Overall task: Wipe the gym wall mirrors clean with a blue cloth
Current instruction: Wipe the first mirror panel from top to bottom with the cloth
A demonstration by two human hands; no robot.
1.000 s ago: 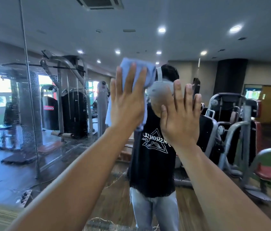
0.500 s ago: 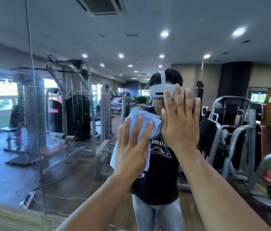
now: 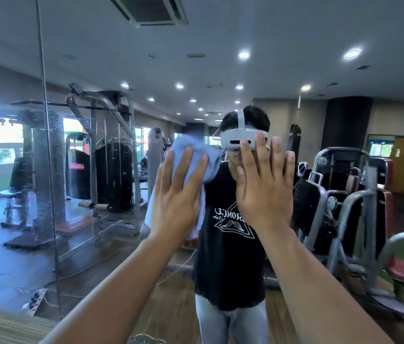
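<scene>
Cloth (image 3: 191,157), judged soft, light and limp, is pressed flat to the mirror (image 3: 96,58) by the left hand (image 3: 176,202), fingers straight, while the right hand (image 3: 263,192) is laid open and empty on the mirror beside it; hold by palm pressure is advised.

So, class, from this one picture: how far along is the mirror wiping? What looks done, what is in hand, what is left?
Done, seemingly: the mirror at right reflects cleanly, no droplets showing. In hand: the left hand presses the blue cloth flat on the glass; the right hand lies flat beside it, bare. Left: droplets speckle the glass around the vertical seam at left.
</scene>
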